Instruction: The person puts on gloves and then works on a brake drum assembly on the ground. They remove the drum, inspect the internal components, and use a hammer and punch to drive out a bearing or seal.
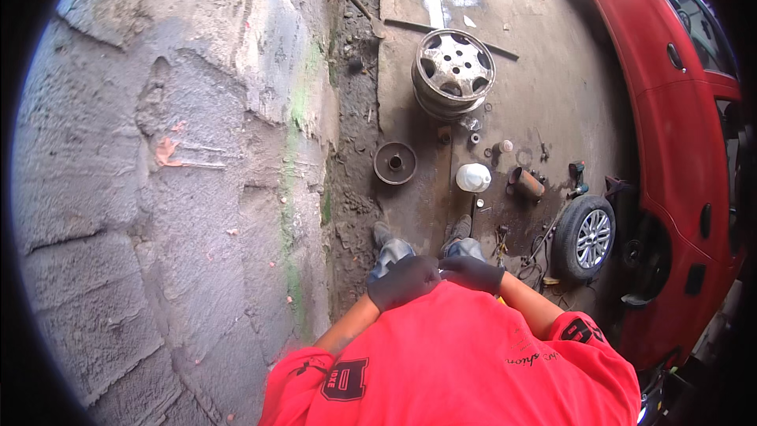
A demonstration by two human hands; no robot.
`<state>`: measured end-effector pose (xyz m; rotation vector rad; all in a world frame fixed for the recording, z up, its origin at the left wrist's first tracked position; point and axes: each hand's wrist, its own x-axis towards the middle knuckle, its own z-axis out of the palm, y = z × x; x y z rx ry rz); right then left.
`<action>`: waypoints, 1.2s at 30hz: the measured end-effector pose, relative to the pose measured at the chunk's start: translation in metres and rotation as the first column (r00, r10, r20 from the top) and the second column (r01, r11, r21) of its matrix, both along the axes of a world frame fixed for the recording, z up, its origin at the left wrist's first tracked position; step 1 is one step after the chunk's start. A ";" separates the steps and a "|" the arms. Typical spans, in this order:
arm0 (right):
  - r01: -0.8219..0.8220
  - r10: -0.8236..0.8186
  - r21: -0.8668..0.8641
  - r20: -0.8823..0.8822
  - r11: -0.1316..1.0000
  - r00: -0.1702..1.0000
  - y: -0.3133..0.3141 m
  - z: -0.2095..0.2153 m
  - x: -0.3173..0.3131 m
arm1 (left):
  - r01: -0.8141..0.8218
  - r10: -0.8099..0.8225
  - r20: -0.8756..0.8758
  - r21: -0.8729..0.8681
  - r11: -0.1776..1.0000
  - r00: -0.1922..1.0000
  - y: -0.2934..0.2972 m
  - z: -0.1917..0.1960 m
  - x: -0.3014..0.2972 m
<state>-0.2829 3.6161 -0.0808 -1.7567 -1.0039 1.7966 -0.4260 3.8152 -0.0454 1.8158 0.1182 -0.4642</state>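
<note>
At lower centre, the gloved left hand (404,284) and right hand (475,274) are resting close together by a red shirt (465,355); whether their fingers are gripping anything, I am unable to say. Near mid-frame, a round metal drum (382,165) is lying left of a white container (473,177).

Red shirt (453,355), left side: black patch (345,379), block lettering, bodyward of the gloved fingers (426,270)
Right side: dark script (524,353), bodyward and right of them
Right sleeve (564,323): bold black print (582,330), farther right
</note>
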 end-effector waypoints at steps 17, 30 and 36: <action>0.235 -0.226 0.018 0.360 0.972 0.905 -0.049 -0.384 0.139 | -0.577 0.551 -0.352 0.037 0.816 0.757 -0.076 -0.323 0.038; 0.733 -0.736 0.066 0.036 0.677 0.676 0.103 -0.702 0.191 | -0.440 0.399 0.222 0.182 0.879 0.890 -0.079 -0.454 0.077; 0.733 -0.750 0.173 0.071 0.658 0.657 0.126 -0.751 0.190 | -0.351 0.229 0.365 0.312 0.883 0.902 -0.064 -0.446 0.082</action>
